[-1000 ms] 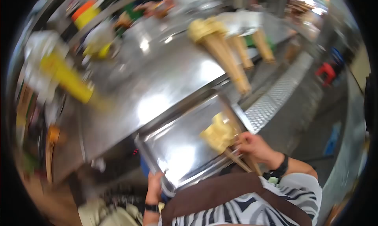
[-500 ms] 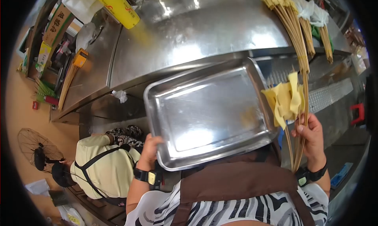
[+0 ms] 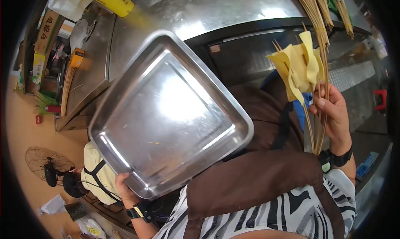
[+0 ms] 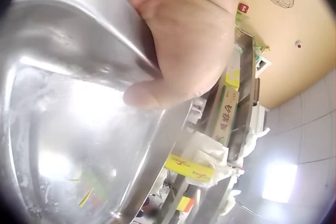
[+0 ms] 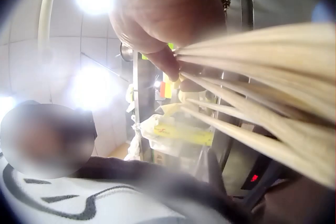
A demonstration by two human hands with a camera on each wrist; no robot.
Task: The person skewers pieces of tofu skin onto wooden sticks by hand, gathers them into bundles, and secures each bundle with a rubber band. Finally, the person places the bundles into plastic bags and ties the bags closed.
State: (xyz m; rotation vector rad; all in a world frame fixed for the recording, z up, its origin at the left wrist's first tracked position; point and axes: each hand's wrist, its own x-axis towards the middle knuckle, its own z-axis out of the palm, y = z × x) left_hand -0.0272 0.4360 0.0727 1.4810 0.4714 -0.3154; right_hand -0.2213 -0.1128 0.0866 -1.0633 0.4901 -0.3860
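Looks like a comm. kitchen or food-prep area, judging by the long s/steel bench [image 3: 246, 6], skewer bundles [image 3: 309, 10] over its edge, metal tray [image 3: 146, 155], thin yellow sheets [image 3: 293, 70] threaded on wooden sticks [image 3: 308, 125], brown apron [image 3: 250, 182], printed ctn. [image 3: 48, 32], yellow roll [image 3: 112, 1] & 2nd person [image 3: 111, 174] w/ dark straps over pale top.

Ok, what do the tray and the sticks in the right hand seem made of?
Tray: polished bare metal, probably stainless steel, judging by its silvery glare. Sticks: unpainted wood, perhaps bamboo, judging by their pale tan colour and dull surface.
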